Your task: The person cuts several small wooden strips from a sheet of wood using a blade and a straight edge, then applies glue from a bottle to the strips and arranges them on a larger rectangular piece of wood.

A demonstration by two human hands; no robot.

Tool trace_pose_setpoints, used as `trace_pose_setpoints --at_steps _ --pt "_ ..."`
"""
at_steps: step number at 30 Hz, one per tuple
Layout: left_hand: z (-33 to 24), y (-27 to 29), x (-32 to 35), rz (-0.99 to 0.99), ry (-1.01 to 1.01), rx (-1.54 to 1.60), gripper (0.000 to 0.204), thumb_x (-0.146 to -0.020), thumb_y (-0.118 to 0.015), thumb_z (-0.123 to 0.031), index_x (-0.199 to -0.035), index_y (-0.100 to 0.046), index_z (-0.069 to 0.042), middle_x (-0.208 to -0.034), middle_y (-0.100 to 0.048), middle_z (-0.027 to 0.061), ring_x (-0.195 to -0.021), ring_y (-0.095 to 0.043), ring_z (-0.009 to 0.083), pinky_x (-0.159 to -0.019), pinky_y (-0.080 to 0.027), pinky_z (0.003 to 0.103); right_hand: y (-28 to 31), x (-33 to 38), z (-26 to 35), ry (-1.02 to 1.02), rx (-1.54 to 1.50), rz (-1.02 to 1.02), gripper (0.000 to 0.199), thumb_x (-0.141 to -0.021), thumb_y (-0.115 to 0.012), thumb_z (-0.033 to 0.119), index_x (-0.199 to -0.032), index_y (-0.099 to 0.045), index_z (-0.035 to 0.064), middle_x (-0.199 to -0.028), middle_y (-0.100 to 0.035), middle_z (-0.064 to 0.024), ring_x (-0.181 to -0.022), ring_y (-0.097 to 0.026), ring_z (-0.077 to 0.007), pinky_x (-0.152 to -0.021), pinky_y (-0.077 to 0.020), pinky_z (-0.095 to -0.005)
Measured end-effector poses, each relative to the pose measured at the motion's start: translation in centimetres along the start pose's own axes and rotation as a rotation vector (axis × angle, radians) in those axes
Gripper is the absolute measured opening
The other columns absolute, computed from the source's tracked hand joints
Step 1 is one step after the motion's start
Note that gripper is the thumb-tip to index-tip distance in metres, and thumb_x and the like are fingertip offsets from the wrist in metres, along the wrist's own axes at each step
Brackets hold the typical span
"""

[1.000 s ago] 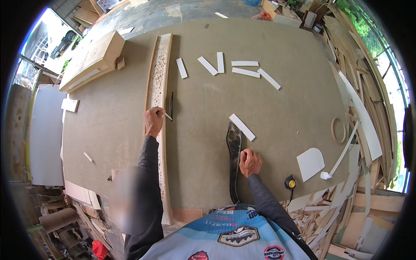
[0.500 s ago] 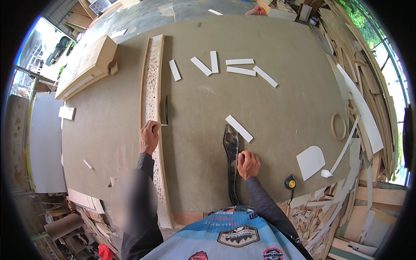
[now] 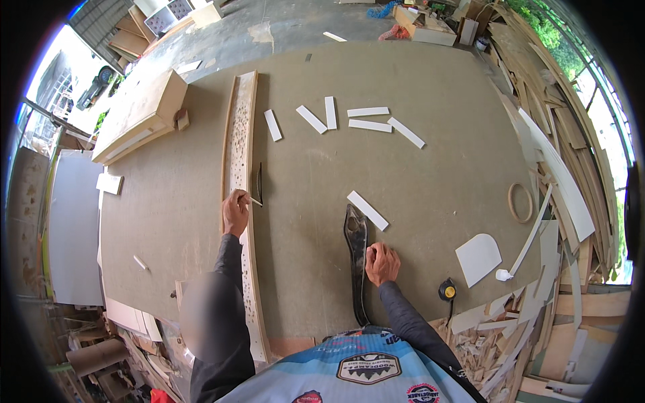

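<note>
We lean over the desk [image 3: 430, 168], a broad grey-brown board, with both hands at work on separate pieces. Our left hand [image 3: 235, 212] is closed around a thin pencil-like stick [image 3: 254, 200] and rests on the long perforated wooden strip [image 3: 240, 141], whose long axis runs straight away from us, from the near edge by our chest to the far side. A slim dark curved piece [image 3: 259, 183] lies just beside that strip, right of the left hand. Our right hand [image 3: 381, 263] is curled, fingertips pressing the black curved blade-shaped piece [image 3: 356, 248], which also runs near to far. A white slat [image 3: 367, 210] lies just beyond it, angled; the other white slats [image 3: 368, 111] sit well apart.
</note>
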State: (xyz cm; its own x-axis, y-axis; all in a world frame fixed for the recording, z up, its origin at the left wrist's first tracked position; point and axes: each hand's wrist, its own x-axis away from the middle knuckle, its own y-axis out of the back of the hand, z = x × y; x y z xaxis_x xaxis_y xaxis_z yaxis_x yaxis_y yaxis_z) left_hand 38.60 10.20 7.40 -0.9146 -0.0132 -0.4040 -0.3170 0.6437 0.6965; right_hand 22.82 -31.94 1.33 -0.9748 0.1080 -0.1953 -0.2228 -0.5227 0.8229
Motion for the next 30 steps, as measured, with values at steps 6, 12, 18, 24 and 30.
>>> trace_pose_setpoints --at_steps 6,12,18,24,30 --pt "-1.3 -0.4 1.5 -0.053 0.139 0.113 0.009 -0.099 -0.050 0.000 -0.094 -0.058 -0.002 -0.073 -0.063 0.0106 -0.064 -0.065 0.0221 -0.063 -0.051 0.033 0.2 0.4 0.1 -0.004 0.026 0.017 0.014 -0.096 -0.060 0.025 -0.092 -0.056 0.0125 -0.088 -0.065 -0.0065 -0.082 -0.065 -0.0315 -0.077 -0.0494 -0.0457" --pt "-0.9 -2.5 1.4 -0.042 0.180 0.162 0.007 -0.097 -0.050 0.004 -0.098 -0.050 -0.003 -0.073 -0.062 0.0118 -0.062 -0.064 0.0217 -0.060 -0.049 0.032 0.0 0.5 -0.1 0.006 0.028 -0.004 0.015 -0.097 -0.059 0.026 -0.091 -0.056 0.0126 -0.088 -0.065 -0.0068 -0.082 -0.065 -0.0317 -0.077 -0.0493 -0.0458" --pt "0.1 -3.2 1.5 -0.057 0.274 0.205 0.006 -0.096 -0.055 0.002 -0.091 -0.057 -0.001 -0.067 -0.061 0.0079 -0.061 -0.062 0.0158 -0.058 -0.047 0.029 -0.2 0.1 -0.1 -0.001 0.027 -0.010 0.016 -0.098 -0.059 0.028 -0.092 -0.057 0.0129 -0.088 -0.065 -0.0075 -0.082 -0.065 -0.0323 -0.078 -0.0493 -0.0472" --pt "0.6 -2.2 1.5 -0.016 0.238 0.337 0.015 -0.097 -0.054 0.003 -0.089 -0.066 0.000 -0.067 -0.066 0.0059 -0.060 -0.064 0.0110 -0.057 -0.052 0.026 -0.3 0.0 0.0 -0.022 0.017 0.001 0.016 -0.098 -0.058 0.028 -0.092 -0.057 0.0129 -0.088 -0.066 -0.0079 -0.082 -0.066 -0.0328 -0.079 -0.0495 -0.0473" --pt "0.9 -1.5 1.0 0.053 0.299 0.371 0.016 -0.098 -0.055 0.003 -0.089 -0.068 0.001 -0.071 -0.068 0.0063 -0.062 -0.067 0.0122 -0.059 -0.055 0.027 0.1 0.1 0.1 -0.009 0.013 0.005 0.016 -0.098 -0.058 0.027 -0.091 -0.057 0.0125 -0.088 -0.066 -0.0075 -0.081 -0.065 -0.0326 -0.078 -0.0495 -0.0468"
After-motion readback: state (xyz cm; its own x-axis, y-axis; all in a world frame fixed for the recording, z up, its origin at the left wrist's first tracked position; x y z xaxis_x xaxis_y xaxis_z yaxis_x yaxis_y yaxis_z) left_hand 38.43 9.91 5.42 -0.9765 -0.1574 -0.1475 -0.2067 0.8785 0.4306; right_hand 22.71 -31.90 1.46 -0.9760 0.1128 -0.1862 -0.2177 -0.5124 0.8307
